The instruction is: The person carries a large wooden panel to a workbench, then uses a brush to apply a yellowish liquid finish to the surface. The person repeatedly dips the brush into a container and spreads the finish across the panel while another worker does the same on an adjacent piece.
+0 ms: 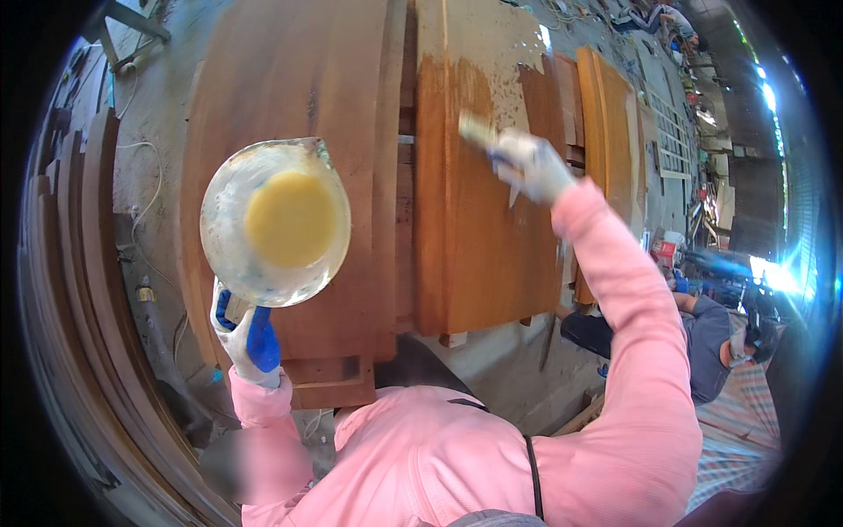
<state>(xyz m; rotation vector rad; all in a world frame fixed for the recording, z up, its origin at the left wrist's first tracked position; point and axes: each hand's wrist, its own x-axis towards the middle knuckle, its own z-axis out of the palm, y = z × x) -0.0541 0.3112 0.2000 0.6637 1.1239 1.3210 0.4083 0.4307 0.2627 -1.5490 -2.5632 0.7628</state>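
Observation:
My left hand, in a white glove with blue coating, is closed at the near side of a white plastic pouring jug. Pale yellow liquid covers part of the jug's bottom. Over the wooden panel to the right, my gloved right hand grips a paintbrush with pale bristles, slightly blurred. That panel is wet and deep orange-brown in its near part; its far part is paler, with a ragged border near the brush. The fingers around the brush handle are partly hidden.
A darker brown wooden panel lies under the jug. Long boards stand along the left. Another orange panel lies farther right. A person in a dark shirt crouches at the right; another person is far back. A thin cable runs over the floor.

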